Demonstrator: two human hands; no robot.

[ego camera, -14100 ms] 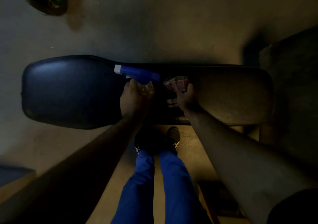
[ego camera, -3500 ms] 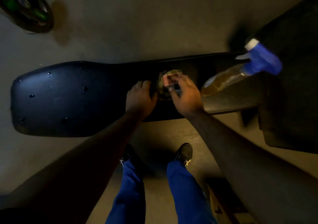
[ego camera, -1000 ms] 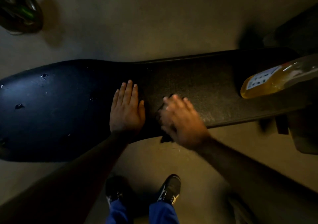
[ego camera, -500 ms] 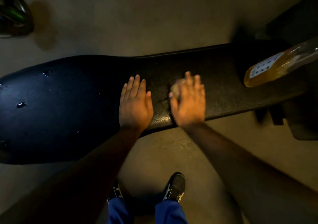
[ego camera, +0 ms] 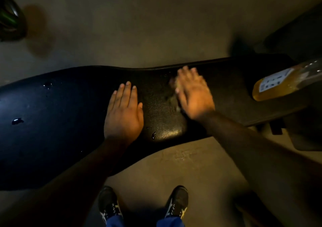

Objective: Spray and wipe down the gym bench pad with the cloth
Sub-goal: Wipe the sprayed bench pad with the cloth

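Moved: right hand (ego camera: 192, 94) slid the cloth (ego camera: 173, 94) toward the pad's far edge; blurred
Fingers: both hands flat, fingers extended; left hand (ego camera: 124, 113) braced
Bench pad (ego camera: 69, 122): droplets remained leftward
Advice: overlap strokes, firm pressure
Spray bottle (ego camera: 278, 85): lay right

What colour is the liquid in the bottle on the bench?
Amber-yellow liquid in the bottle, seen in the head view.

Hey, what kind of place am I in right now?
Probably a gym or home workout room, dimly lit. You are leaning over a long black padded bench on a bare concrete floor, and a dark round piece with green markings, perhaps a weight, lies at the far left.
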